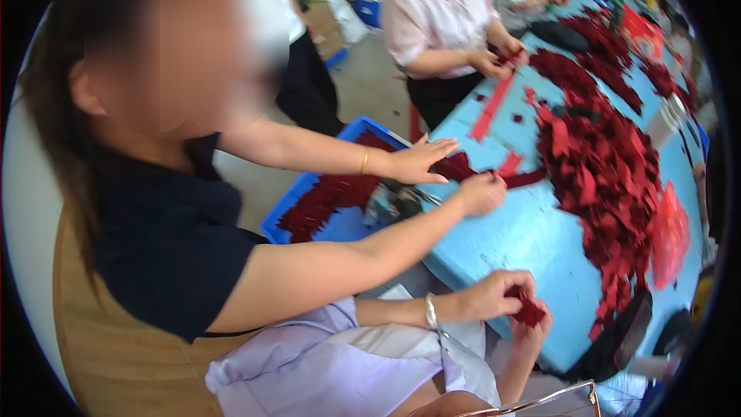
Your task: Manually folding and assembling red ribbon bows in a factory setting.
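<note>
Close to the near edge of the light-blue table (494,243), my left hand (494,297), with a silver bracelet at the wrist, is closed on a small dark red cloth piece (528,312). My right hand (534,333) pinches the same piece from below, its fingers partly hidden. Lavender clothing (332,363) covers my left upper arm and lap. Beyond my hands, a co-worker's two hands (482,193) work at a dark red cloth strip (529,178) lying on the table.
A large heap of red cloth pieces (594,170) covers the table's right side. A thin red plastic bag (670,235) stands by it. A blue crate (309,201) holds more red pieces. A co-worker in dark clothing (170,247) reaches across from the left; others work farther along.
</note>
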A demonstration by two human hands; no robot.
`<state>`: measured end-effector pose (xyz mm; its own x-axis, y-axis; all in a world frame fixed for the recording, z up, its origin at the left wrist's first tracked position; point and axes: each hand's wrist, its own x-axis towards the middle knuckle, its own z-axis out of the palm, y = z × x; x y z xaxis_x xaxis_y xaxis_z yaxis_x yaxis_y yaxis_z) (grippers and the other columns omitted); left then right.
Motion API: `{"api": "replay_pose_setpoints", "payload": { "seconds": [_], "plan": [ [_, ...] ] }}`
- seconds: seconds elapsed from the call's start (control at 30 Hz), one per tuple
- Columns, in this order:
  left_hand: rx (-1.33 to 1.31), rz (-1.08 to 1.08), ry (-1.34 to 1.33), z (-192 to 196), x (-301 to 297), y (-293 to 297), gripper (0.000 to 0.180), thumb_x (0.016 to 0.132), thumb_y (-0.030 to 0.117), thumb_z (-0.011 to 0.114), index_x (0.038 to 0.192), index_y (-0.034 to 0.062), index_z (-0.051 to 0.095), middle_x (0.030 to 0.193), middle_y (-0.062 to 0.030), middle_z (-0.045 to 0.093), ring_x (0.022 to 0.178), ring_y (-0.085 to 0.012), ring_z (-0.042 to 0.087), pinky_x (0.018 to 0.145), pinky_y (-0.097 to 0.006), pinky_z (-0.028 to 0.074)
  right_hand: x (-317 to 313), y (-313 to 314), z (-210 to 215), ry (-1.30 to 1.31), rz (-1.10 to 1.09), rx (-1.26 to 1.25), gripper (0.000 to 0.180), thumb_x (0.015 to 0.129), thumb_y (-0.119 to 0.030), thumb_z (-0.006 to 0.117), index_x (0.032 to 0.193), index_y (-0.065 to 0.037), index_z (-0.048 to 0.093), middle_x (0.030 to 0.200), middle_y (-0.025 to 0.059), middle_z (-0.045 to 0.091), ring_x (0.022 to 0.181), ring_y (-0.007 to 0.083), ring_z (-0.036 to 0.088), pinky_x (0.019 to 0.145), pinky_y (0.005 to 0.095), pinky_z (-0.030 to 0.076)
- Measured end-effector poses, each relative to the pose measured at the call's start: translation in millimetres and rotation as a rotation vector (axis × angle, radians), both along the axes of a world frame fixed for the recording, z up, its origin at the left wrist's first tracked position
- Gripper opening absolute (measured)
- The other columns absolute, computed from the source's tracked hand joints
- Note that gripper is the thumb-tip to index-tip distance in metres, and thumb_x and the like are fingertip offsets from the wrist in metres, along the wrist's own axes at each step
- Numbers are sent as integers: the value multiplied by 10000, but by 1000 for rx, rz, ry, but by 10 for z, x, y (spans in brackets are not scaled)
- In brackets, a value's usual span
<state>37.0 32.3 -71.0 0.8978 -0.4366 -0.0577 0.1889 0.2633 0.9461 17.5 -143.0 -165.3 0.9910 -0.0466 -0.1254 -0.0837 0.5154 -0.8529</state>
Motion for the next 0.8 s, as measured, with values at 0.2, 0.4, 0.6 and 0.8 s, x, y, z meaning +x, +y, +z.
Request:
{"api": "replay_pose_setpoints", "payload": {
  "seconds": [0.2,0.4,0.6,0.8],
  "plan": [
    [-52,17,-72,-55,-12,-114,203,778,-121,539,929,14,536,865,-15,586,813,-76,566,716,-228,485,44,-244,-151,-24,175,-28,235,811,-216,631,919,-24,549,712,42,562,544,105,526,448,201,374],
    [-71,-29,-9,-57,18,-78,194,789,-116,535,930,17,544,869,-11,580,805,-71,556,722,-222,476,-60,2,47,26,-56,1,225,843,-220,648,881,-16,560,675,20,555,526,89,507,447,203,373],
    [-70,-23,-17,-113,41,-54,202,778,-120,539,927,16,555,879,-6,575,837,-73,542,757,-227,464,58,-131,-47,17,173,-3,244,846,-227,678,926,-21,573,746,33,597,558,99,558,454,204,425],
    [-54,-44,16,-114,52,-105,224,761,-130,542,933,12,557,898,-9,575,860,-79,538,792,-234,454,43,-160,-22,1,166,-30,193,846,-196,666,907,-34,579,712,33,604,488,87,536,407,193,391]
  ]
}}
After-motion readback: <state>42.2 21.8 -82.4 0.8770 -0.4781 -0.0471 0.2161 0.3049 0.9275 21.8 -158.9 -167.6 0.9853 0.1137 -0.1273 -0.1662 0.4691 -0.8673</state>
